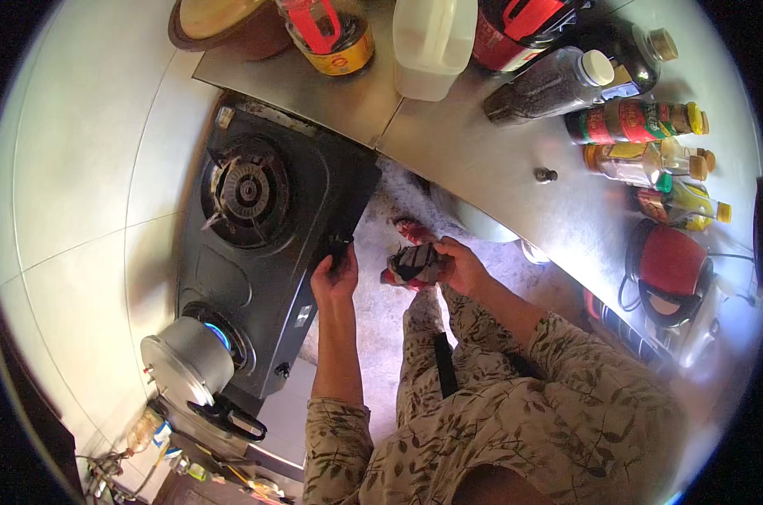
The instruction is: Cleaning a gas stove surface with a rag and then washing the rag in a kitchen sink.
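Note:
At the front edge of the black two-burner gas stove (274, 271), my left hand (335, 278) has its fingers around a control knob (339, 241). A crumpled grey and black cloth (416, 262) is gripped in my right hand (462, 265), held over the floor just right of the stove. The far burner (249, 189) carries no pot, and no flame shows on it. On the near burner sits a silver pressure cooker (185, 363) with a black handle; a blue flame shows at its base. Another knob (283, 370) is on the stove front.
A metal counter (444, 145) runs along the far and right sides. It bears a white plastic jug (435, 47), several sauce and oil bottles (634, 123), a small metal object (545, 175) and a red appliance (671, 265). A tiled wall (78, 170) borders the stove's left.

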